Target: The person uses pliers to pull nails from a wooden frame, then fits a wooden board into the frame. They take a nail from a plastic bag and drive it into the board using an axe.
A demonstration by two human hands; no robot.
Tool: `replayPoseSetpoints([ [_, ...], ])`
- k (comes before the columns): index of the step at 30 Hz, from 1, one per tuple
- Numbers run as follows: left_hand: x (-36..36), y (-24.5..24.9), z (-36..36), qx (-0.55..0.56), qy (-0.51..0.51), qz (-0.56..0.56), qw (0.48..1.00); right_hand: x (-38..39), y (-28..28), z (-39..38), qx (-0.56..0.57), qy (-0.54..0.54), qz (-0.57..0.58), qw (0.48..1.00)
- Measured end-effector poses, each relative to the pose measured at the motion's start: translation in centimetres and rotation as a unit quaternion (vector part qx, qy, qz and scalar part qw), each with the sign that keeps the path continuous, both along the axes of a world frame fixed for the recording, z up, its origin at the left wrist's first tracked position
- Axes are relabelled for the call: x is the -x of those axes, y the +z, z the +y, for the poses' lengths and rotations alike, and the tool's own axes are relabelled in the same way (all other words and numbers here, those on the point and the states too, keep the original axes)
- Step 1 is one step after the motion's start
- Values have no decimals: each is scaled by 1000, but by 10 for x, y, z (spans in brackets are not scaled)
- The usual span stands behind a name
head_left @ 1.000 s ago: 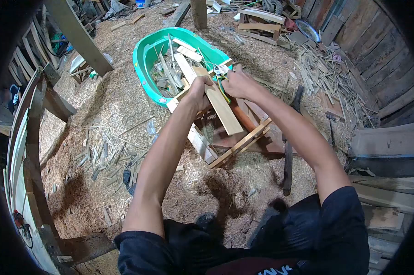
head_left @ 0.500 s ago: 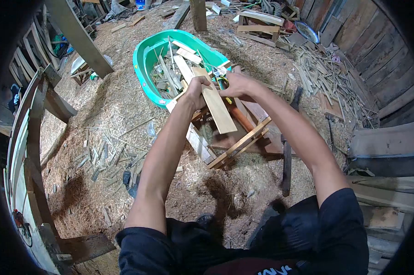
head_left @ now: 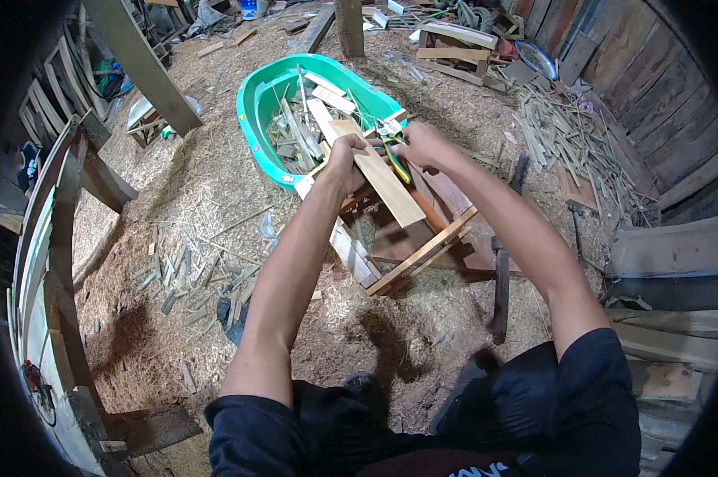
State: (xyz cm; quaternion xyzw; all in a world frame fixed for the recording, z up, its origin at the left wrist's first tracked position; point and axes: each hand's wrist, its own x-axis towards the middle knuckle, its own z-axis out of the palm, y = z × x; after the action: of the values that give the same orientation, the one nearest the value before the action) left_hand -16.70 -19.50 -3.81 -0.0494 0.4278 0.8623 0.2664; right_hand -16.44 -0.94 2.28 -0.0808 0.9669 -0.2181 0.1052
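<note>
My left hand (head_left: 345, 164) is closed around the edge of a flat, pale wooden board (head_left: 387, 187), which slants down over a low wooden frame. Beside the board is a pair of pliers (head_left: 396, 161) with yellow and green handles, its jaws pointing away from me. My right hand (head_left: 424, 148) has its fingers curled at the pliers' handles; the exact grip is partly hidden. Under my hands stands the wooden frame (head_left: 423, 253), with an orange-brown bar (head_left: 429, 209) inside it. Past the board, a green plastic tub (head_left: 250, 119) holds wood offcuts.
A hammer (head_left: 500, 294) leans upright by the frame's right side. Wood scraps (head_left: 554, 143) are heaped along the plank wall at right. Sawdust and shavings cover the ground (head_left: 176, 262). A post (head_left: 349, 28) rises beyond the tub, and a curved wooden structure (head_left: 53, 262) stands at left.
My right hand has shifted slightly right, and more of the pliers' handles shows. The board remains in my left hand, its near end a little farther right in view.
</note>
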Motion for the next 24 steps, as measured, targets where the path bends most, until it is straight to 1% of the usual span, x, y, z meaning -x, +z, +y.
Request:
replayPoseSetpoints([
  [1,0,0,1,-12,-1,-2,1000,-6,11,-1,31,-37,-46,998],
  [2,0,-1,1,-17,-5,2,1000,-15,21,0,51,-53,-47,996],
  [3,-1,0,1,-22,-10,6,1000,-7,5,3,26,-12,37,999],
  [4,-1,2,0,-27,-14,12,999,10,-23,9,2,30,122,992],
  [5,-2,3,1,-13,-6,10,1000,19,-39,12,-23,72,205,976],
  [6,-3,4,1,1,3,9,1000,11,-31,9,-50,94,214,971],
  [9,-5,3,1,37,29,14,999,-3,-26,0,-62,76,239,966],
  [10,-5,2,1,48,38,18,998,-4,-24,-2,-67,71,201,975],
  [13,-6,4,1,-7,27,12,1000,-9,-24,-6,-68,66,208,973],
  [14,-7,4,1,-43,5,13,999,-9,-23,-6,-67,68,202,975],
  [18,-20,20,9,6,32,0,999,-9,-20,-1,-70,85,195,975],
  [20,-14,12,9,2,12,5,1000,-6,-20,2,-63,102,189,975],
  [22,-16,13,10,10,7,17,1000,-6,-15,2,-50,124,166,977],
  [23,-14,14,8,10,-5,12,1000,-5,-12,1,-50,106,130,985],
  [24,-10,11,4,11,-17,7,1000,-11,2,-5,-50,88,93,990],
])
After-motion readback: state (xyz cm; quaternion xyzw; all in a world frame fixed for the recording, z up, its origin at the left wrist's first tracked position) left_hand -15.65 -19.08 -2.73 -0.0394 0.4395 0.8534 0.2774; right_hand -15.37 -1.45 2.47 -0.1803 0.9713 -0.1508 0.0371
